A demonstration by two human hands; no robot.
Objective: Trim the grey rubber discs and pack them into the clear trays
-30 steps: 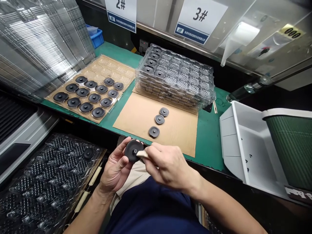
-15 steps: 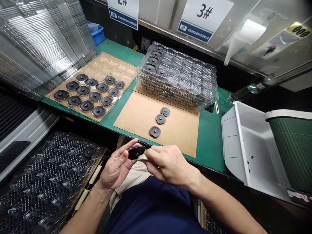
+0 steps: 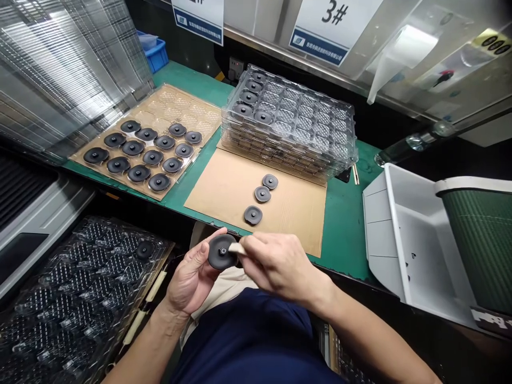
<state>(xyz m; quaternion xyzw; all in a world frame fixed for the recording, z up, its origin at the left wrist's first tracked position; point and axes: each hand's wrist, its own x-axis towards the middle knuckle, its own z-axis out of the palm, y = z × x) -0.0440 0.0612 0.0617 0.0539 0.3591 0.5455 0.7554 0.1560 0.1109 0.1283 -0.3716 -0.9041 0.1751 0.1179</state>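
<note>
Between thumb and fingers, my left hand [image 3: 192, 277] grips a round black plastic part [image 3: 219, 258] by its left edge. The part's face, with a small central stud, is turned up toward me. My right hand [image 3: 276, 264] is closed on a flat, pale, stick-like tool [image 3: 237, 248], whose tip reaches over the part close to the stud. Whether that tip touches cannot be made out. Just beyond my hands, three similar black parts lie on a cardboard sheet [image 3: 216, 181]; the nearest is a single black disc [image 3: 253, 215].
A clear tray [image 3: 184, 104] partly filled with black parts lies left on the green bench [image 3: 344, 234]. Stacked clear trays [image 3: 288, 133] stand behind the cardboard. At right is a grey-white bin [image 3: 424, 250] beside a green conveyor belt [image 3: 484, 245]. More trays [image 3: 80, 298] sit low left.
My left hand has tilted the black part so its face and stud now show. The pale tool in my right hand has moved from the part's edge over its face.
</note>
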